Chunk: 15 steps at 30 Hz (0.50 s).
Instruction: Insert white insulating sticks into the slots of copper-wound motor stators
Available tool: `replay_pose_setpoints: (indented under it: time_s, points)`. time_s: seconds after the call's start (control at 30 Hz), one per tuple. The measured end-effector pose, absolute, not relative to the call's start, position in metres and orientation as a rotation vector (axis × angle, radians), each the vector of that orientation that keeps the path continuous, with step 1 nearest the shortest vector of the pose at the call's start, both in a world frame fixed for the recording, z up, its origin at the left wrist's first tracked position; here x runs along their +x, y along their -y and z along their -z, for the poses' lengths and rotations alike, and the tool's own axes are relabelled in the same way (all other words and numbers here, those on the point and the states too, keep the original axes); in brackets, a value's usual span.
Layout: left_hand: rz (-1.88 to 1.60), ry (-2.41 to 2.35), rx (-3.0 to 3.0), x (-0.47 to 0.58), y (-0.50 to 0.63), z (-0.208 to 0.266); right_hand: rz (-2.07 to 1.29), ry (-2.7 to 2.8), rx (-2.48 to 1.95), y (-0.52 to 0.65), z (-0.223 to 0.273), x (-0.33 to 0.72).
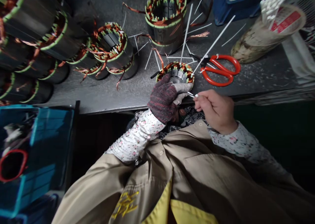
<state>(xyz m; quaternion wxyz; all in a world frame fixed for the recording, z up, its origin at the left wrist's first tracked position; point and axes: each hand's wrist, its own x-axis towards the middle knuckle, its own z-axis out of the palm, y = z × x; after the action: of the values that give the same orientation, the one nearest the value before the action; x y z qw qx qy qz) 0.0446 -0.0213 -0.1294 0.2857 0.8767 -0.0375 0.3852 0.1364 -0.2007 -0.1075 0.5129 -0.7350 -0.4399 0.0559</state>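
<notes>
A motor stator [177, 73] with copper windings and pale green slot liners stands near the bench's front edge. My left hand [166, 96], in a dark knitted glove with white-wrapped fingers, lies over its near rim and holds it. Just right of that rim, my bare right hand [215, 109] is closed in a pinch on a thin white cord [191, 95]. The cord runs from my fingertips to the stator's near side. Two long white strips rise from the stator; one [187, 33] points up, the other [214, 44] slants right. My left hand hides part of the winding.
Red-handled scissors [219, 71] lie right of the stator. Behind stand a taller stator [166, 30] and another [115, 53], with several stacked at left. White offcuts lie scattered. At right are a blue bin [218, 7] and a cylindrical holder [256, 36]; a blue crate [52, 145] sits lower left.
</notes>
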Motion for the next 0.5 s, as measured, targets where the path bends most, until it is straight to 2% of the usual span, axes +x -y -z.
replay_pose_setpoints:
  time_s: [0.13,0.33,0.5]
  points:
    - [-0.986,0.135,2.379,0.043,0.019,0.127,-0.059,1.126,-1.932,0.189,0.107,0.146]
    - [-0.812,0.157,2.543,0.042,0.014,0.126,-0.253,0.961,-1.938,0.181,0.101,0.151]
    - [-0.812,0.157,2.62,0.043,0.016,0.122,-0.362,1.109,-1.986,0.188,0.078,0.142]
